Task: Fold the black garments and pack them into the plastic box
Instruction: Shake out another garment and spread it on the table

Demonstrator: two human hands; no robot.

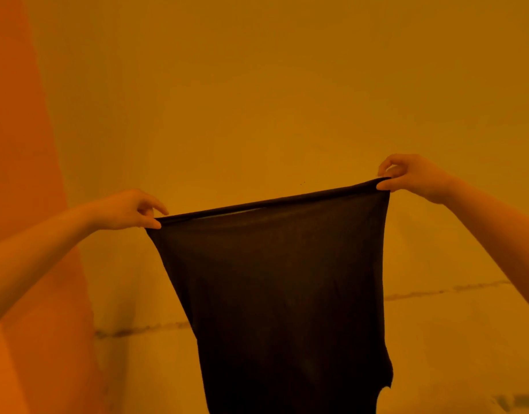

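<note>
A black garment [281, 294] hangs in the air in front of me, stretched wide along its top edge and narrowing downward past the bottom of the frame. My left hand [128, 209] pinches the top left corner between thumb and fingers. My right hand [412, 176] pinches the top right corner, held a little higher than the left. Both arms reach out from the frame's sides. The plastic box is out of view.
A plain wall [257, 85] under strong orange-yellow light fills the background, with a dark horizontal seam [143, 330] low across it. A brighter orange vertical surface [24, 174] stands at the far left.
</note>
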